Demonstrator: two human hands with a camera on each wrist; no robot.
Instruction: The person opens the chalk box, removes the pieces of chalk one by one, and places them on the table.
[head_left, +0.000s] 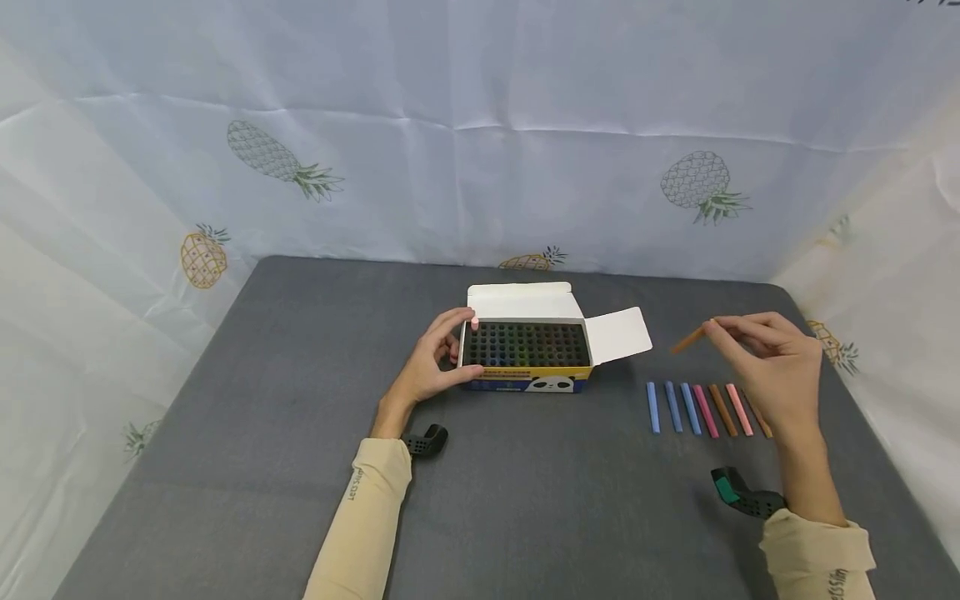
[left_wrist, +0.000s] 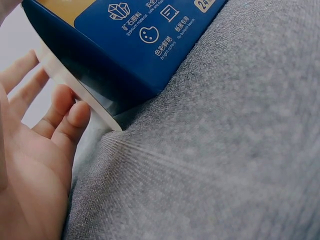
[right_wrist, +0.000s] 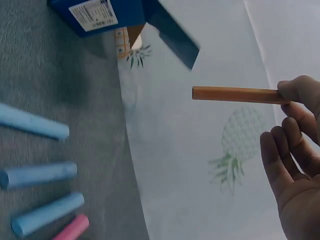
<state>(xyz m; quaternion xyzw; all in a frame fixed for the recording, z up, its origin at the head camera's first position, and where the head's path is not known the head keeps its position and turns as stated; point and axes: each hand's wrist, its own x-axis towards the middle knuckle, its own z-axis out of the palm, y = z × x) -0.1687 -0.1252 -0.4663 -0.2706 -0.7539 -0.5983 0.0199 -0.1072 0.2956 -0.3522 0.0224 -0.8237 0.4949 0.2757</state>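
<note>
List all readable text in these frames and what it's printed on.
"gypsum material", "bright colors", "24": chalk box side, beside Chinese lines.
White label on chalk box, right wrist view: too blurred.
Box front strip, head view: too small.
Sleeve cuff print: too small.
Orange chalk stick: no text.

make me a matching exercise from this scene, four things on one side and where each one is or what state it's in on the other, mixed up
Things:
1. orange chalk stick
2. chalk box
3. row of chalk sticks
4. left hand

Places or states:
A. lying side by side on the grey table, below the right hand
B. resting against the box's left end
C. pinched in the right hand, off the table
D. flaps open, standing mid-table

Pairs: 1-C, 2-D, 3-A, 4-B
</note>
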